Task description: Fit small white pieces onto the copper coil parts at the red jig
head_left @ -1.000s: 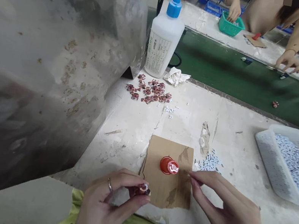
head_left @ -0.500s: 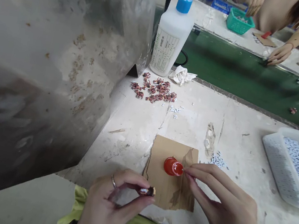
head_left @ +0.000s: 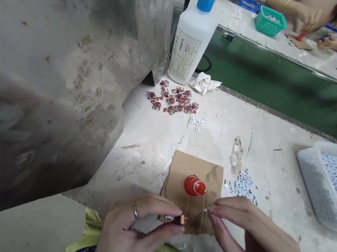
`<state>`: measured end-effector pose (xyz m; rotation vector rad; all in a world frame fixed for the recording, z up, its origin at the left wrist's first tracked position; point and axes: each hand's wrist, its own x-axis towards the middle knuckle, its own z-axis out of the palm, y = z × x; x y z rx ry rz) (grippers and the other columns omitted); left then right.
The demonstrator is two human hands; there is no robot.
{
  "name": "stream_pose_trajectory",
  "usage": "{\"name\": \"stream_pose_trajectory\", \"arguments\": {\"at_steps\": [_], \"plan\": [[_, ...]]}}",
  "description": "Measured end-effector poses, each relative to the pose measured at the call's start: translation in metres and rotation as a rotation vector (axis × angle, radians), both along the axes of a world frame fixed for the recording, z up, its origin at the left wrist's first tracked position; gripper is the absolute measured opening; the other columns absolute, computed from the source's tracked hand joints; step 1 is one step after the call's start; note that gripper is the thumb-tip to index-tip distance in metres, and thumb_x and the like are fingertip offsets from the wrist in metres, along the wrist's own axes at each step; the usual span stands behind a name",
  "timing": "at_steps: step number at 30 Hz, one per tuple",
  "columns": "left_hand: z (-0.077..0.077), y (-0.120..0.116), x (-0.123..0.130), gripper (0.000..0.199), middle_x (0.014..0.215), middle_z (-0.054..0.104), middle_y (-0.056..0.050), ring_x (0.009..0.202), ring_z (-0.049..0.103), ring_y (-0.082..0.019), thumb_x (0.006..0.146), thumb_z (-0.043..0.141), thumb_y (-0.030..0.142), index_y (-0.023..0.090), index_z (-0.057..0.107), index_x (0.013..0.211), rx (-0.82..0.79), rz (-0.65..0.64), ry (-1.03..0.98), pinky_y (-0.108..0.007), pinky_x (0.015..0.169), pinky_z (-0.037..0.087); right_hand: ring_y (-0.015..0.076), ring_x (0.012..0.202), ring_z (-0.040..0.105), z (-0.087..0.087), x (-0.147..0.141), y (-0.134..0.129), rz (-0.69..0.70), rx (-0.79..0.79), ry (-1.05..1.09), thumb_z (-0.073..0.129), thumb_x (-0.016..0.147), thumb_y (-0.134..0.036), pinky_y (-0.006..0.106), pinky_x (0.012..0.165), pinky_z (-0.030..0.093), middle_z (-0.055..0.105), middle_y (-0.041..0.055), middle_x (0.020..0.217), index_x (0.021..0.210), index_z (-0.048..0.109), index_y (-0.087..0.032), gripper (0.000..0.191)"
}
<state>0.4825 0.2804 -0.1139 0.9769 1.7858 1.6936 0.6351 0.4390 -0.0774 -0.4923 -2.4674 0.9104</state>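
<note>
Figurine (head_left: 180,220), small, with brown and tan parts, is in the head view between the fingers of the left hand (head_left: 132,235), which are narrowed around it above the near edge of the cardboard (head_left: 180,167). The right hand (head_left: 259,250) has its fingers pinched on 1 tiny white piece (head_left: 206,210), to the right of the figurine and apart from it. Between and beyond the 2 hands, a red cup (head_left: 191,185) rests on the cardboard, which lies on the worktop (head_left: 215,138).

Just beside the cardboard's right edge is a loose pile of pale blue pieces (head_left: 243,185); farther right, a white basket (head_left: 312,177) holds many more. Toward the back are a cluster of reddish-brown figures (head_left: 180,98), a few scattered pale bits (head_left: 197,122), a blue-capped bottle (head_left: 193,39) standing upright and a crumpled tissue (head_left: 205,84). Across the green strip (head_left: 262,73), a co-worker's hand (head_left: 308,18) is near a green basket (head_left: 270,29).
</note>
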Motion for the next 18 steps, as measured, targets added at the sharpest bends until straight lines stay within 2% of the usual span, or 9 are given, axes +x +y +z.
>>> {"name": "stream_pose_trajectory", "arguments": {"at_steps": [5, 12, 15, 18], "plan": [[0.002, 0.004, 0.004, 0.020, 0.090, 0.081, 0.009, 0.081, 0.079, -0.004, 0.082, 0.084, 0.009, 0.023, 0.075, 0.092, 0.037, -0.023, 0.020, -0.004, 0.082, 0.062, 0.0193, 0.095, 0.077, 0.003, 0.002, -0.012, 0.108, -0.103, -0.004, 0.065, 0.093, -0.003, 0.024, 0.072, 0.066, 0.077, 0.0063, 0.103, 0.110, 0.071, -0.024, 0.028], [0.002, 0.005, 0.004, 0.018, 0.090, 0.081, 0.010, 0.080, 0.079, -0.005, 0.083, 0.083, 0.010, 0.024, 0.075, 0.092, 0.043, -0.007, 0.004, -0.005, 0.081, 0.063, 0.0176, 0.093, 0.077, 0.000, -0.004, -0.014, 0.119, -0.138, 0.018, 0.067, 0.093, -0.002, 0.023, 0.074, 0.066, 0.078, 0.0061, 0.103, 0.112, 0.071, -0.023, 0.028], [0.002, 0.005, 0.004, 0.020, 0.091, 0.081, 0.009, 0.080, 0.079, -0.005, 0.083, 0.083, 0.009, 0.024, 0.075, 0.093, 0.045, -0.016, -0.005, -0.006, 0.081, 0.063, 0.0170, 0.095, 0.077, 0.001, -0.004, -0.013, 0.136, -0.124, 0.005, 0.066, 0.093, -0.002, 0.022, 0.074, 0.066, 0.078, 0.0060, 0.105, 0.113, 0.070, -0.023, 0.028], [0.002, 0.005, 0.006, 0.020, 0.089, 0.082, 0.009, 0.079, 0.079, -0.005, 0.081, 0.085, 0.008, 0.023, 0.077, 0.091, 0.057, 0.005, 0.025, -0.006, 0.081, 0.064, 0.0160, 0.094, 0.078, 0.002, 0.004, -0.017, 0.180, -0.004, -0.054, 0.065, 0.096, -0.005, 0.019, 0.075, 0.066, 0.078, 0.0067, 0.110, 0.118, 0.069, -0.023, 0.028]]}}
